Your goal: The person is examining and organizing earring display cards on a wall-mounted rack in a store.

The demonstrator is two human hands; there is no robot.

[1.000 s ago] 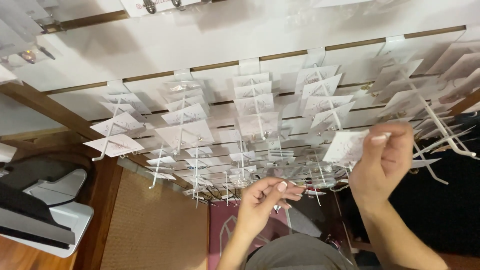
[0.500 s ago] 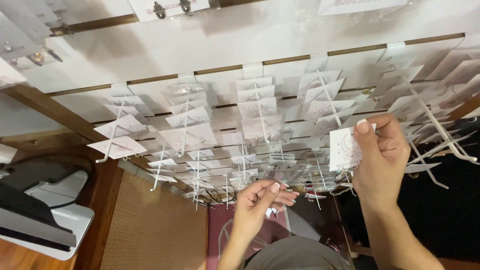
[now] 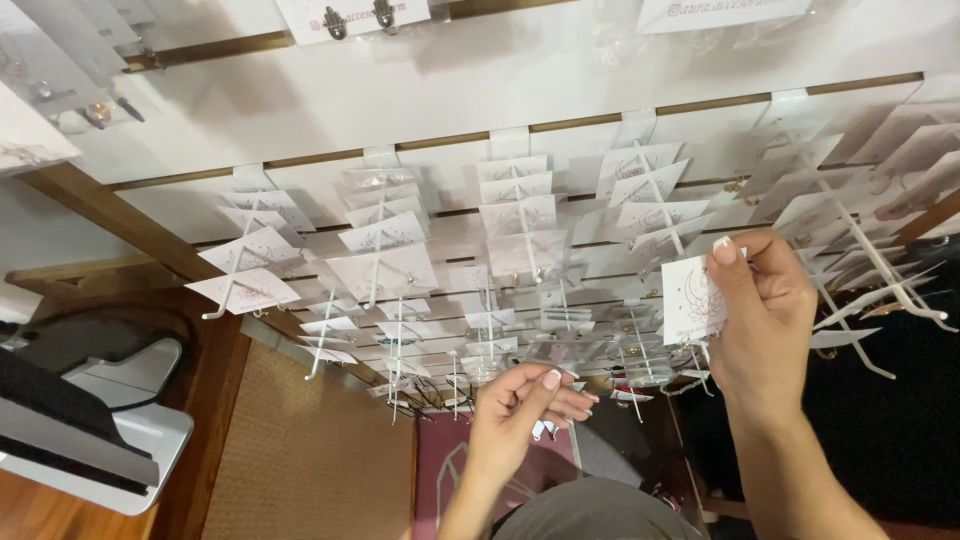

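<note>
Two hands work in front of a white slotted display wall (image 3: 560, 85) crowded with small white jewellery cards hung on white wire hooks. Her right hand (image 3: 762, 318) is raised and closed in a pinch, thumb and fingers gripping a white card (image 3: 692, 298) with a faint pink design; the card stands upright just in front of the rows of hanging cards (image 3: 520, 215), near the middle-right hooks. Lower down, the left hand (image 3: 522, 412) has its thumb and fingertips drawn together around something very small, too small to make out, just below a low row of cards and a clear packet (image 3: 570, 350). Wooden strips run across the wall between the white panels. At far left a white and black device (image 3: 95, 425) sits on a wooden desk (image 3: 40, 510), beside a tan woven mat (image 3: 300, 450).
</note>
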